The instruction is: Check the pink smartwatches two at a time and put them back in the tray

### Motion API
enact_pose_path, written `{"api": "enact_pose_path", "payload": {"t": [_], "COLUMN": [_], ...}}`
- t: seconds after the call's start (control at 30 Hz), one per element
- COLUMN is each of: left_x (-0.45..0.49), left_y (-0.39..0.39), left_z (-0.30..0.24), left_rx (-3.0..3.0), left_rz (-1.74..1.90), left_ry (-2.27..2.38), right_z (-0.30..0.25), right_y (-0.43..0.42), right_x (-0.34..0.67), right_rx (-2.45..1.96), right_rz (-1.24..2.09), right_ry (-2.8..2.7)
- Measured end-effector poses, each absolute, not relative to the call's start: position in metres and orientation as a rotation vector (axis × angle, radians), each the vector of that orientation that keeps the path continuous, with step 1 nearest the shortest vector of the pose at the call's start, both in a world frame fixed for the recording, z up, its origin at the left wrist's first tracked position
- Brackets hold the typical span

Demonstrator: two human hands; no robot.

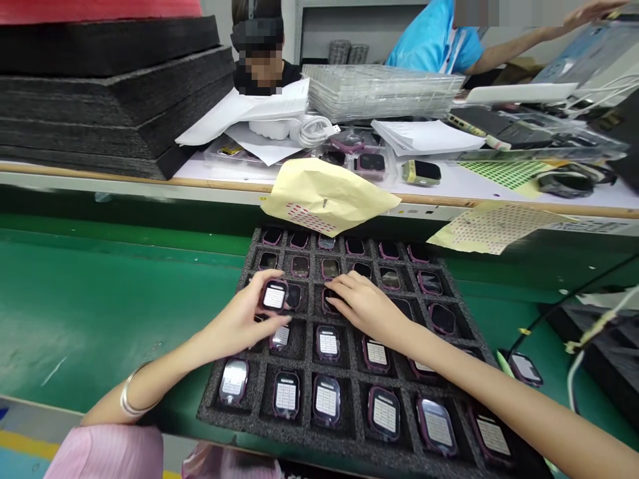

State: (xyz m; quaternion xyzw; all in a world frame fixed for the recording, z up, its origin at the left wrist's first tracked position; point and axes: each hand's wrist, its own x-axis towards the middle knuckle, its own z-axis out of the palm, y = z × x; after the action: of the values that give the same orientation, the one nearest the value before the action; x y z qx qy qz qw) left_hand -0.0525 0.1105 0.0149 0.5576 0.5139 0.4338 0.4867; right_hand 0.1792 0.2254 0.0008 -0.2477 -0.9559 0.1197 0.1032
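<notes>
My left hand [249,313] holds a smartwatch [274,295] between thumb and fingers, its lit screen showing a white page, above the left part of a black foam tray [304,432]. Beside it, a dark-screened smartwatch [293,296] sits in its compartment. My right hand [364,303] reaches across the tray, its fingertips closed on the edges of a dark smartwatch [328,301] in a middle compartment. The front rows hold watches with lit white screens, such as one smartwatch [327,398]. The back rows have dark screens. My right forearm covers part of the tray's right side.
A green bench [100,293] carries the tray; another smartwatch [525,368] and cables lie at right. On the raised shelf stand stacked black foam [74,100], clear plastic trays [379,90], papers and a white cable [314,131]. Yellow sheets [329,189] hang over its edge. Two people are behind.
</notes>
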Motion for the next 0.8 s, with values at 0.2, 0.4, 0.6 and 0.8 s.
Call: {"api": "enact_pose_path", "payload": {"t": [0.2, 0.4, 0.6, 0.8], "left_x": [-0.095, -0.072, -0.025, -0.005], "left_y": [0.119, 0.126, 0.146, 0.149], "left_z": [-0.01, 0.015, 0.011, -0.004], "left_rx": [1.896, 2.316, 2.391, 2.205], "left_rz": [0.781, 0.529, 0.26, 0.264], "left_ry": [1.788, 2.022, 1.916, 2.031], "right_z": [-0.005, 0.003, 0.018, 0.029], "right_y": [0.217, 0.212, 0.204, 0.206], "right_x": [0.169, 0.176, 0.179, 0.181], "right_rx": [-0.891, -0.824, -0.905, -1.061], "right_rz": [0.421, 0.641, 1.568, 1.958], "right_ry": [-2.698, -2.618, -1.933, -1.571]}}
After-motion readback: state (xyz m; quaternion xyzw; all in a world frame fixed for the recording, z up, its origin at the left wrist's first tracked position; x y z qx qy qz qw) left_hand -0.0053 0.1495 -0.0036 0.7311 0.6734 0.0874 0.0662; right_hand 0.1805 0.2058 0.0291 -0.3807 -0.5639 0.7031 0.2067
